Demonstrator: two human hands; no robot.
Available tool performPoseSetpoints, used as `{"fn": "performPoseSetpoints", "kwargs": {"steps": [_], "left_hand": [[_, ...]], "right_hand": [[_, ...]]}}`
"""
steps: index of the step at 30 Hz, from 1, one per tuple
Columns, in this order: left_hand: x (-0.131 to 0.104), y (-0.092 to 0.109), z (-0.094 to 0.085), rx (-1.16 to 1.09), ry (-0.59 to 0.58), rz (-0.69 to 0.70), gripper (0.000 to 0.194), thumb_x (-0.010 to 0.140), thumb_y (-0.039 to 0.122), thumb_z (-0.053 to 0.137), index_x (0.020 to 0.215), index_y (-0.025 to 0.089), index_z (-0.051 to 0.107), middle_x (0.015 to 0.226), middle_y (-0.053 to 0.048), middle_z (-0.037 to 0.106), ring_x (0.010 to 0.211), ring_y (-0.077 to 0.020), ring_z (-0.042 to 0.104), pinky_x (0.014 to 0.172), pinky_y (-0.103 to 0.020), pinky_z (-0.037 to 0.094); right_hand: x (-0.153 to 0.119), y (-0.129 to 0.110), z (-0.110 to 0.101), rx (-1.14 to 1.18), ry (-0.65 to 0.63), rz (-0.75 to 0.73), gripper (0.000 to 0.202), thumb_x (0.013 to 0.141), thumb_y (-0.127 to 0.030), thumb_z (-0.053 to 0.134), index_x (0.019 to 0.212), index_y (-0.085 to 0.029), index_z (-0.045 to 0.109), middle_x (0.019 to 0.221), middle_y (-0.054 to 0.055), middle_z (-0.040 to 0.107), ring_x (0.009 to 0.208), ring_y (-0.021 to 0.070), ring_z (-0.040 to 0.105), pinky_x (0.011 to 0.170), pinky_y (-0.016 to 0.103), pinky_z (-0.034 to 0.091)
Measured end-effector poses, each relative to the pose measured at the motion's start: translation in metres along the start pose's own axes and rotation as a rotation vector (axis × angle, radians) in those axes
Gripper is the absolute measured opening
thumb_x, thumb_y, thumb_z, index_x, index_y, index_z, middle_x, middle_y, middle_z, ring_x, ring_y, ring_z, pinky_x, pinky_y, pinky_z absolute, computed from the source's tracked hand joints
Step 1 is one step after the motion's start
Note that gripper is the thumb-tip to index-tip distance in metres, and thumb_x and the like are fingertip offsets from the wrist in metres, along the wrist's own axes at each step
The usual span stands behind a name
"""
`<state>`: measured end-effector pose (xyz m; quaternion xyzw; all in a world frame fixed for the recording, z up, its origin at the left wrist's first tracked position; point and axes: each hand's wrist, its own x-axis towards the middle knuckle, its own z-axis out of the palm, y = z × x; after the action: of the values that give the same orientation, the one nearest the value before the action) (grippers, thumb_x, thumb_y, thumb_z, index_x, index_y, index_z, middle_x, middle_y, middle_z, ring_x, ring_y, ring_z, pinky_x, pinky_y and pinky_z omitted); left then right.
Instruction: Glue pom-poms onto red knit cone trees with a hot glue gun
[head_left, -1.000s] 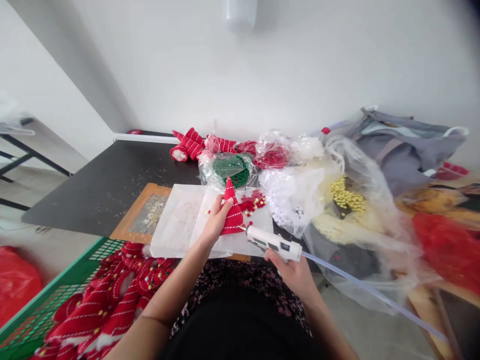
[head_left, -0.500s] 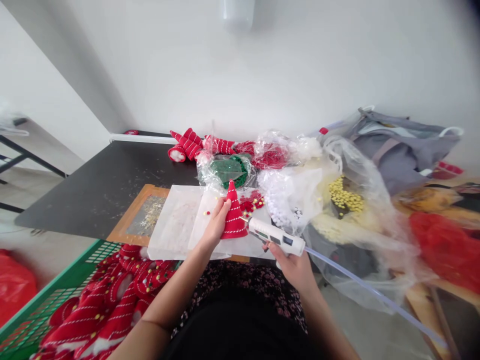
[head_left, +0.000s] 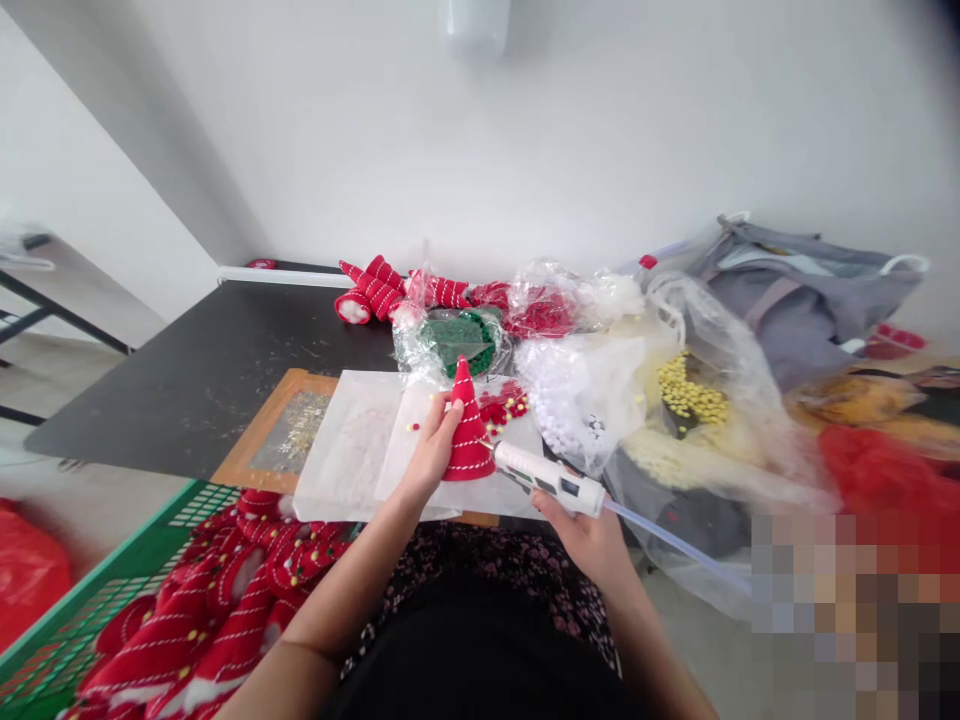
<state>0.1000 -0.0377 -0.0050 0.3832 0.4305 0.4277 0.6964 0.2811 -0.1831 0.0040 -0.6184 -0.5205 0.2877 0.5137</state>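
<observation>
My left hand (head_left: pixel 433 450) is closed on the left side of a red cone hat (head_left: pixel 466 440) with white dashed stripes, its tip pointing away from me. In my right hand (head_left: pixel 583 535) is a white glue gun (head_left: pixel 549 478), gripped at the handle. The gun's nozzle meets the hat's lower right side, though I cannot make out any glue. A clear glue stick (head_left: pixel 667 540) trails from the gun's back end. Just beyond the hat lie small red and yellow pompoms (head_left: pixel 510 405) on white paper (head_left: pixel 349 440).
A green crate (head_left: pixel 97 600) full of striped red hats (head_left: pixel 217 620) stands at lower left. Behind the work are bagged green pompoms (head_left: pixel 457 335), white pompoms (head_left: pixel 547 395) and more red cones (head_left: pixel 375 285). Yellow pompoms (head_left: pixel 686 395) and a grey bag (head_left: pixel 802 300) are at right.
The glue gun has shifted slightly down and left, its nozzle now against the hat lower on its side. My left hand keeps its hold on the hat, nearly still.
</observation>
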Motion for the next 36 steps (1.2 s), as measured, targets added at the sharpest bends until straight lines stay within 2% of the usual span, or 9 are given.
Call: {"fn": "performPoseSetpoints", "kwargs": {"steps": [3, 5, 9, 14, 20, 22, 27, 32, 36], "left_hand": [[0.002, 0.002, 0.000, -0.070, 0.035, -0.032, 0.034, 0.083, 0.054, 0.076, 0.098, 0.027, 0.063, 0.076, 0.001, 0.070, 0.066, -0.0204, 0.068, 0.059, -0.028, 0.048], [0.004, 0.003, -0.001, -0.140, 0.032, -0.072, 0.035, 0.081, 0.053, 0.078, 0.098, 0.025, 0.065, 0.079, -0.001, 0.072, 0.073, -0.0228, 0.071, 0.062, -0.029, 0.052], [0.006, 0.000, -0.003, -0.226, -0.024, -0.148, 0.045, 0.078, 0.055, 0.080, 0.107, 0.022, 0.070, 0.087, -0.006, 0.077, 0.087, -0.0293, 0.076, 0.072, -0.036, 0.058], [0.006, -0.006, -0.003, -0.306, -0.091, -0.110, 0.055, 0.079, 0.054, 0.081, 0.120, 0.019, 0.070, 0.094, -0.007, 0.079, 0.091, -0.0292, 0.077, 0.076, -0.036, 0.061], [0.006, -0.005, -0.003, -0.318, -0.111, -0.108, 0.060, 0.078, 0.053, 0.082, 0.124, 0.018, 0.067, 0.095, -0.008, 0.078, 0.091, -0.0287, 0.077, 0.077, -0.036, 0.060], [0.006, -0.003, -0.002, -0.315, -0.102, -0.112, 0.058, 0.077, 0.053, 0.081, 0.121, 0.018, 0.067, 0.093, -0.007, 0.078, 0.090, -0.0282, 0.077, 0.076, -0.035, 0.060], [0.007, 0.002, 0.000, -0.283, -0.041, -0.132, 0.049, 0.075, 0.054, 0.082, 0.106, 0.020, 0.064, 0.086, -0.005, 0.075, 0.081, -0.0249, 0.075, 0.068, -0.032, 0.057], [0.007, 0.002, 0.007, -0.172, -0.018, -0.074, 0.040, 0.074, 0.047, 0.083, 0.098, 0.026, 0.060, 0.078, 0.002, 0.070, 0.067, -0.0184, 0.069, 0.063, -0.028, 0.052], [0.006, 0.000, 0.012, -0.066, -0.052, -0.005, 0.044, 0.075, 0.048, 0.083, 0.102, 0.027, 0.055, 0.079, 0.004, 0.069, 0.061, -0.0162, 0.066, 0.060, -0.028, 0.052]], "right_hand": [[-0.003, 0.000, -0.002, -0.043, 0.036, 0.030, 0.033, 0.090, -0.052, 0.074, 0.093, -0.020, 0.077, 0.083, 0.009, 0.080, 0.074, 0.0257, 0.076, 0.066, 0.030, 0.063], [-0.003, 0.001, -0.003, -0.032, 0.041, 0.056, 0.032, 0.091, -0.052, 0.074, 0.092, -0.020, 0.078, 0.083, 0.009, 0.080, 0.074, 0.0255, 0.076, 0.068, 0.031, 0.063], [0.001, 0.005, -0.003, 0.070, 0.043, 0.052, 0.036, 0.095, -0.054, 0.068, 0.086, -0.020, 0.078, 0.082, 0.008, 0.080, 0.078, 0.0252, 0.075, 0.077, 0.034, 0.063], [0.006, 0.005, 0.000, 0.101, -0.028, 0.049, 0.044, 0.099, -0.053, 0.059, 0.074, -0.020, 0.073, 0.074, 0.006, 0.075, 0.071, 0.0208, 0.070, 0.073, 0.031, 0.059], [0.005, 0.004, 0.003, 0.103, -0.017, 0.052, 0.049, 0.098, -0.056, 0.059, 0.066, -0.020, 0.068, 0.067, 0.005, 0.071, 0.065, 0.0194, 0.068, 0.068, 0.030, 0.058], [0.004, 0.006, 0.001, 0.077, 0.005, 0.040, 0.046, 0.098, -0.056, 0.061, 0.070, -0.020, 0.070, 0.070, 0.006, 0.073, 0.068, 0.0209, 0.070, 0.067, 0.030, 0.059], [0.004, 0.008, -0.012, -0.138, 0.035, -0.053, 0.028, 0.095, -0.047, 0.069, 0.095, -0.020, 0.076, 0.086, 0.009, 0.079, 0.074, 0.0246, 0.075, 0.065, 0.030, 0.060], [0.000, -0.008, -0.017, -0.212, -0.028, -0.135, 0.023, 0.098, -0.043, 0.066, 0.091, -0.021, 0.072, 0.078, 0.007, 0.075, 0.071, 0.0230, 0.072, 0.061, 0.029, 0.057], [-0.001, -0.028, -0.011, -0.299, -0.125, -0.207, 0.022, 0.101, -0.040, 0.063, 0.090, -0.022, 0.069, 0.077, 0.004, 0.071, 0.068, 0.0198, 0.067, 0.068, 0.030, 0.053]]}}
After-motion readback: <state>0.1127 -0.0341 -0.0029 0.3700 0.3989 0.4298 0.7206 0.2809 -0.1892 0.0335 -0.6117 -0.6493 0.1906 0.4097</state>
